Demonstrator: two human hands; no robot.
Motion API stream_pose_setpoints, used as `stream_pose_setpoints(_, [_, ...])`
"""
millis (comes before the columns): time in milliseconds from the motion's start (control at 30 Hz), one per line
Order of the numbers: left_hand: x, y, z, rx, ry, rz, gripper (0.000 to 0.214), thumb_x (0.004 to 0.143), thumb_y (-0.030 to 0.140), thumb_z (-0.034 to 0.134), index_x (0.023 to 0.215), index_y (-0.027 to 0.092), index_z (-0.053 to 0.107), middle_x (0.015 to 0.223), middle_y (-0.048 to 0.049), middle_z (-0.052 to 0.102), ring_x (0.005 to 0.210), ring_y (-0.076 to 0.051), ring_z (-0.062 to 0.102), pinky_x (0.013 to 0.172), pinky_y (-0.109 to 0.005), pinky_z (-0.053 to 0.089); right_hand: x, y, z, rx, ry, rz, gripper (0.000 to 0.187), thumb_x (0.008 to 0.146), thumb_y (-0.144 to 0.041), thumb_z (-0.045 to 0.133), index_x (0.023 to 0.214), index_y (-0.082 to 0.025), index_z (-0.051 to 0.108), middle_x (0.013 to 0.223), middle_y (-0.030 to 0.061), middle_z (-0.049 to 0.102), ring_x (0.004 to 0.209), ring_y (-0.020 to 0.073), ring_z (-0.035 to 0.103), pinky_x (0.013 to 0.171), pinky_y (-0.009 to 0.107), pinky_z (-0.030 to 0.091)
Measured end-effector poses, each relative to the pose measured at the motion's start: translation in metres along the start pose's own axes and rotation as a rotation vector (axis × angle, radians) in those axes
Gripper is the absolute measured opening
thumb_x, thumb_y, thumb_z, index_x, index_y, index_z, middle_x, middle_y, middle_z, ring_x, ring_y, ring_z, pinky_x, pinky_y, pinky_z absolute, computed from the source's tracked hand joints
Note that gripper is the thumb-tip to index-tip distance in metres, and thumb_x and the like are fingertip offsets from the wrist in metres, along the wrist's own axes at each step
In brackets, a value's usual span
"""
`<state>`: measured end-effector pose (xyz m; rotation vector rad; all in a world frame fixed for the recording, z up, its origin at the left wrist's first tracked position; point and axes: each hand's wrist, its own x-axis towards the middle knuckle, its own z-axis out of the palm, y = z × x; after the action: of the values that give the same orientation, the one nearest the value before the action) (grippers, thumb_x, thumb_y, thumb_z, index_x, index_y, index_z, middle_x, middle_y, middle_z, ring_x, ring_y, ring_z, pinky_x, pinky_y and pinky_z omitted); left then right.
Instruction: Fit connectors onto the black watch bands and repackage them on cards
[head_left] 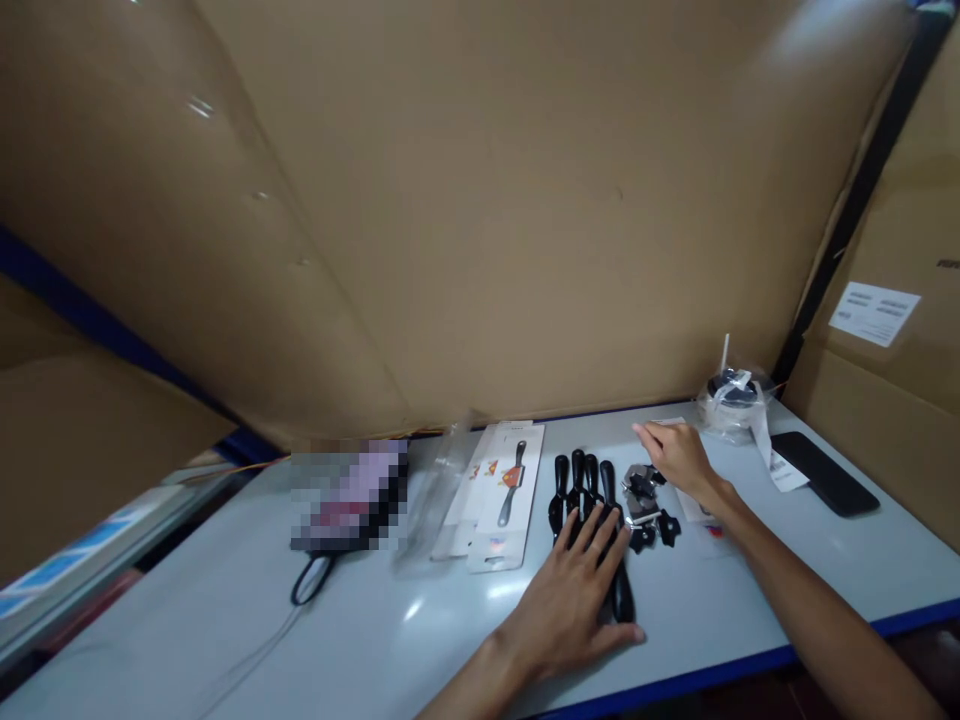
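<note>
My left hand (574, 590) lies flat and open on the lower ends of several black tool handles (581, 482) laid side by side on the pale table (225, 610). To the right of the handles my right hand (679, 452) rests with fingers together, reaching toward the back over a small pile of black and metal tool heads (645, 505); I cannot see anything gripped in it. Left of the handles lie white printed packaging cards (502, 490), one picturing the tool.
A clear plastic sleeve (439, 485) and a blurred-out object with a black cord (311, 578) lie further left. At the back right sit a bagged round black item (731, 400), a paper label (784, 465) and a black phone (823, 472). Cardboard boxes (480, 200) wall the table.
</note>
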<state>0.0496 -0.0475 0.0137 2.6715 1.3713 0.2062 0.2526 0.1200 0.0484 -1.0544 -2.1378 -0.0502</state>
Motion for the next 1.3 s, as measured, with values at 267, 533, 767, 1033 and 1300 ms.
stream_pose_setpoints(267, [0.004, 0.002, 0.006, -0.029, 0.033, -0.060, 0.100, 0.090, 0.080, 0.037, 0.164, 0.014, 0.021, 0.170, -0.0171, 0.019, 0.158, -0.036, 0.011, 0.127, -0.057, 0.008, 0.002, 0.006, -0.004, 0.002, 0.002, 0.030, 0.056, 0.106, -0.045, 0.038, 0.058, -0.022, 0.056, 0.057, 0.0050, 0.066, 0.054, 0.0173, 0.059, 0.060, 0.031, 0.028])
stream_pose_setpoints(533, [0.016, -0.041, -0.032, -0.054, 0.155, -0.106, 0.084, 0.100, 0.067, 0.034, 0.163, 0.013, 0.020, 0.170, -0.0191, 0.020, 0.159, -0.032, 0.013, 0.127, -0.055, 0.014, 0.001, 0.016, 0.001, -0.007, -0.054, 0.104, 0.057, 0.105, -0.049, 0.040, 0.062, -0.021, 0.066, 0.061, 0.0068, 0.070, 0.059, 0.0196, 0.066, 0.059, 0.029, 0.029])
stream_pose_setpoints(767, [0.033, -0.093, -0.021, -0.119, 0.256, -0.151, 0.072, 0.099, 0.056, 0.048, 0.157, 0.014, 0.036, 0.163, -0.0214, 0.036, 0.153, -0.034, 0.031, 0.123, -0.055, 0.030, 0.004, -0.003, -0.006, -0.106, -0.229, 0.101, 0.052, 0.107, -0.043, 0.040, 0.074, -0.021, 0.074, 0.076, 0.0073, 0.077, 0.074, 0.0197, 0.071, 0.066, 0.027, 0.034])
stream_pose_setpoints(1033, [0.020, -0.090, -0.010, -0.085, 0.490, -0.058, 0.039, 0.102, 0.036, 0.048, 0.136, 0.021, 0.061, 0.136, -0.0139, 0.063, 0.127, -0.030, 0.058, 0.110, -0.054, 0.047, 0.005, -0.014, -0.018, -0.272, -0.433, 0.075, 0.040, 0.105, -0.038, 0.046, 0.086, -0.020, 0.077, 0.096, 0.0098, 0.079, 0.091, 0.0224, 0.071, 0.073, 0.027, 0.036])
stream_pose_setpoints(1300, [0.018, -0.078, -0.013, -0.070, 0.432, -0.010, 0.040, 0.101, 0.038, 0.050, 0.136, 0.020, 0.061, 0.137, -0.0132, 0.063, 0.128, -0.030, 0.057, 0.110, -0.054, 0.046, 0.004, -0.018, -0.019, -0.292, -0.512, 0.077, 0.037, 0.104, -0.035, 0.047, 0.094, -0.018, 0.078, 0.103, 0.0132, 0.078, 0.096, 0.0249, 0.070, 0.077, 0.028, 0.040])
